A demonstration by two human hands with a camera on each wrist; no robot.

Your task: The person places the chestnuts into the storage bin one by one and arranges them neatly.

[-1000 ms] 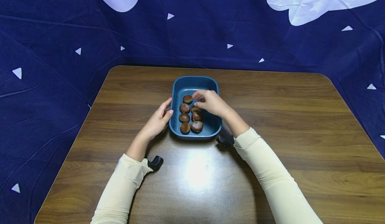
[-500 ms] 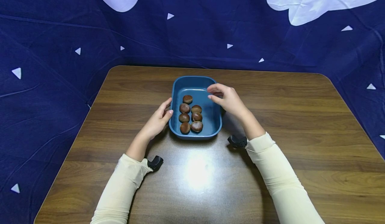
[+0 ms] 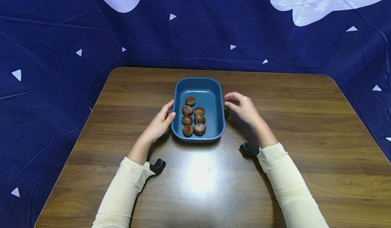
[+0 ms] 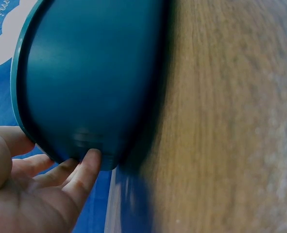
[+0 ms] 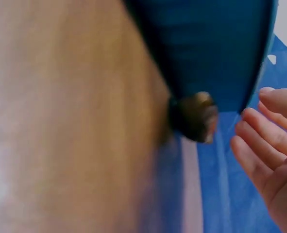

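Note:
Several brown chestnuts [image 3: 200, 119] lie in two columns inside a blue rectangular tub [image 3: 213, 102], on its left and near part. My left hand [image 3: 157, 124] is at the tub's left side; in the left wrist view its fingertips [image 4: 92, 158] touch the outer wall, and the thumb is by the rim. One more chestnut [image 3: 226, 111] rests on the table against the outside of the right wall, partly covered by my right hand [image 3: 244, 108]. In the right wrist view that hand's fingers are slightly bent, hold nothing, and stand apart from this chestnut [image 5: 196, 119].
The tub stands on a brown wooden table [image 3: 290, 119], towards its far edge. Behind hangs a dark blue curtain [image 3: 201, 34] with white clouds and triangles. A small black camera [image 3: 157, 166] is worn at each wrist.
My right hand has risen from among the chestnuts, crossed the right rim, and come down beside the chestnut outside the tub. The left hand and the tub stay put.

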